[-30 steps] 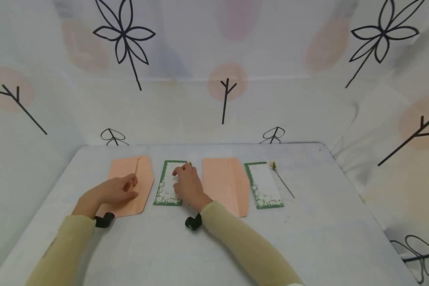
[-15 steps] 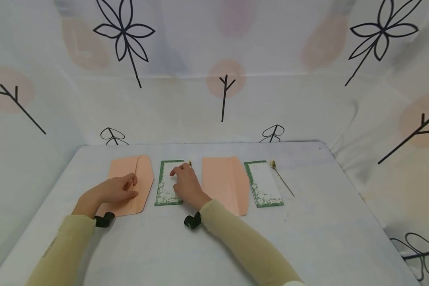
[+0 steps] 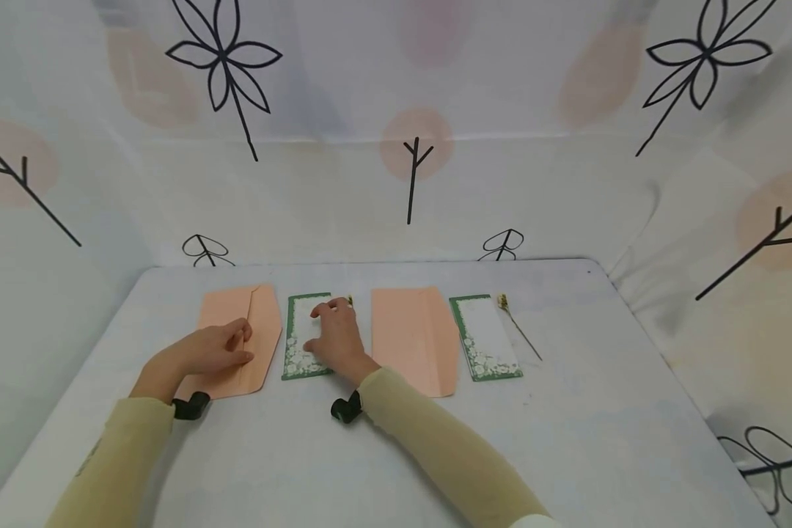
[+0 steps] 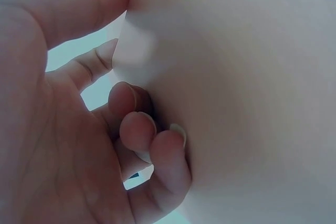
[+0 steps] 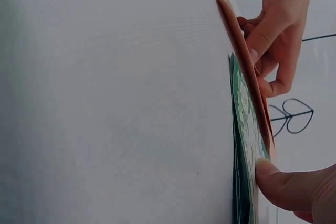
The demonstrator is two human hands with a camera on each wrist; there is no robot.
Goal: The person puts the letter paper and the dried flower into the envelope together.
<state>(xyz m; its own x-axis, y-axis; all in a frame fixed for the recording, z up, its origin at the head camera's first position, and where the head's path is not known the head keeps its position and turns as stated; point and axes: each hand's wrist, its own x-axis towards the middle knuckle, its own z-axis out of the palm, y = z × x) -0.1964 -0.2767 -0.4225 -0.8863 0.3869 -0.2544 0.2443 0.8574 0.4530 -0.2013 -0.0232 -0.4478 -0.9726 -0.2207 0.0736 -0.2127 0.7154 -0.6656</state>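
Note:
My left hand (image 3: 211,348) rests on the left peach envelope (image 3: 264,315). In the left wrist view its thumb and index finger touch the envelope's pale surface (image 4: 236,103), while the other fingers curl loosely with nothing in them. Over a green-bordered floral card (image 3: 297,345), right of that envelope, lies my right hand (image 3: 339,334) with thumb and fingers spread. The right wrist view has the thumb (image 5: 286,184) pressing on the card (image 5: 244,129), which looks folded in layers and comes close to the envelope's edge (image 5: 247,72). The other right fingers are out of that view.
Behind the right hand shows the yellow head of a dried flower (image 3: 350,300), its stem hidden. Farther right lie a second peach envelope (image 3: 402,334), another floral card (image 3: 487,337) and a dried flower (image 3: 521,328). A patterned cloth (image 3: 317,198) hangs behind the white table (image 3: 600,411).
The floral card under my right hand has slid left toward the left envelope and straightened a little. My right hand has shifted left with it. The left hand stays in place.

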